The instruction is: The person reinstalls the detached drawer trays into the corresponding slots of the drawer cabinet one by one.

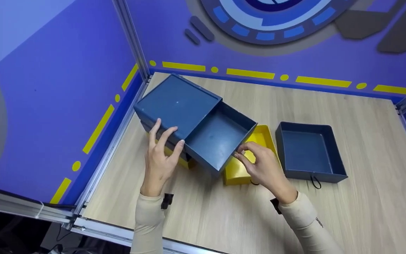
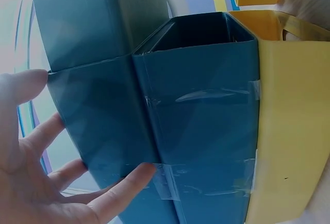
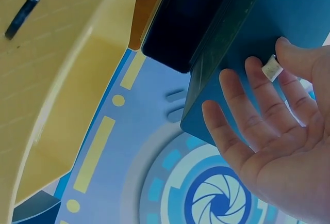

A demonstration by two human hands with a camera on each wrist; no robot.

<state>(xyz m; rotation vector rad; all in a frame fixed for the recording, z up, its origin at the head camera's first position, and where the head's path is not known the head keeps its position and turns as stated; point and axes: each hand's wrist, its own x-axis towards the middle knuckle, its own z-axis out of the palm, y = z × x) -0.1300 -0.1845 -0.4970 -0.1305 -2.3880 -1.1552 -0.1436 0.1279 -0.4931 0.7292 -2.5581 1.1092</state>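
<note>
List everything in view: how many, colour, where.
Stack: 1, blue above yellow, table's left
Tape: 2 visible strips, clear, stack's side
Open drawer: 1, blue, stack's top
Loose drawers: 2, yellow and blue, on table
Loops: 2, black, loose drawers' fronts
Tab: 1, cream, right fingertips
Table: 1, pale wood, underneath
Walls: 3, blue-purple, left, back, right
Rails: several, silver, wall corners
Cables: several, black, bottom left
Left hand: 1, bare, on stack
Right hand: 1, bare, pinching tab
Sleeves: 2, beige, forearms
Wrist pieces: 2, black, wrists

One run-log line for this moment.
left hand: touching blue cabinet | right hand: pinching pale tab at top drawer | top drawer: partly out | yellow drawer, loose blue drawer: on table
</note>
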